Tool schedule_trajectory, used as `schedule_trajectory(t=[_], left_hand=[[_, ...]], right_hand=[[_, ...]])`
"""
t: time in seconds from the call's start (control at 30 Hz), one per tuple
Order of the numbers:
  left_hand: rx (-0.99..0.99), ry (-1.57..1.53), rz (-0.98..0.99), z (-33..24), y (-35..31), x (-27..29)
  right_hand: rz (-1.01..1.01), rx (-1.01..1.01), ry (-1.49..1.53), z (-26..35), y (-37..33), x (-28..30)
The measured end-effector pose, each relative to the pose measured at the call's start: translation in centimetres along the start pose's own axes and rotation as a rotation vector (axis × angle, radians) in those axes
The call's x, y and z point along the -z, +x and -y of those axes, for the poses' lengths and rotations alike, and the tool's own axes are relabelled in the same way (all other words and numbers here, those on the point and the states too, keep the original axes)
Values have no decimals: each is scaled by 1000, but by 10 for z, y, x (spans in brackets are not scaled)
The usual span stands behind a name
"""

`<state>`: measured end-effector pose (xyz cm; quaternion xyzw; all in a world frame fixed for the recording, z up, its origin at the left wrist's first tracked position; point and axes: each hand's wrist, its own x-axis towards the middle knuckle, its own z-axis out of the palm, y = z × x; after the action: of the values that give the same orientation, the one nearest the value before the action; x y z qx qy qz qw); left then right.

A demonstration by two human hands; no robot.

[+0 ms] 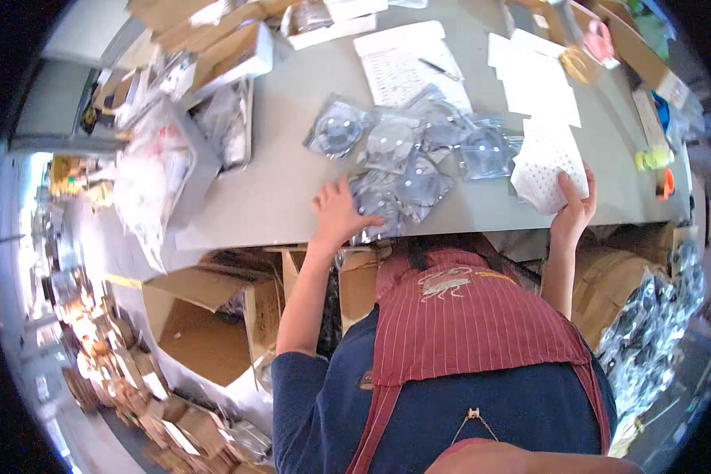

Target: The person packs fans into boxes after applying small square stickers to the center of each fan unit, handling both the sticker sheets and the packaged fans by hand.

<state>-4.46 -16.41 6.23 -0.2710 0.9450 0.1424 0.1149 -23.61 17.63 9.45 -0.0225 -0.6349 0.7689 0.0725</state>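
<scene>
Several see-through plastic packets (391,142) with dark round items inside lie in a loose group on the grey table (276,189). My left hand (341,212) is at the group's near left corner, fingers spread, its thumb over the nearest packet (381,207). What exactly the packets hold is too blurred to name. Over at the right, my right hand (574,204) pinches the lower right edge of a white sheet of small printed labels (547,167). That sheet is tilted and bends slightly, close to the rightmost packet (484,150).
Behind the packets lies a printed paper (407,59) with a pen (438,69) on it. More white sheets (533,83) and a tape roll (581,65) are at the back right. A grey bin (193,154) of plastic bags stands left. Below the table edge is an open cardboard box (205,332).
</scene>
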Motion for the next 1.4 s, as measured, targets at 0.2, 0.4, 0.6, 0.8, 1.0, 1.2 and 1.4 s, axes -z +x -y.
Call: schedule_trajectory(t=[0.2, 0.4, 0.6, 0.8, 1.0, 1.2, 1.4], left_hand=[[164, -966, 423, 72, 36, -6], [-3, -847, 166, 31, 89, 72], [-556, -220, 257, -11, 177, 84], [-803, -46, 64, -37, 226, 32], [-738, -495, 223, -22, 239, 48], [-291, -997, 283, 32, 223, 109], [154, -678, 349, 82, 211, 79]], right_hand=[[-174, -42, 89, -5, -10, 59], [-281, -19, 80, 1, 2, 76], [-239, 16, 79, 13, 7, 64], [-288, 21, 69, 13, 1, 77], [-391, 46, 75, 12, -1, 104], [-396, 48, 73, 6, 3, 109], [-391, 81, 31, 2, 13, 100]])
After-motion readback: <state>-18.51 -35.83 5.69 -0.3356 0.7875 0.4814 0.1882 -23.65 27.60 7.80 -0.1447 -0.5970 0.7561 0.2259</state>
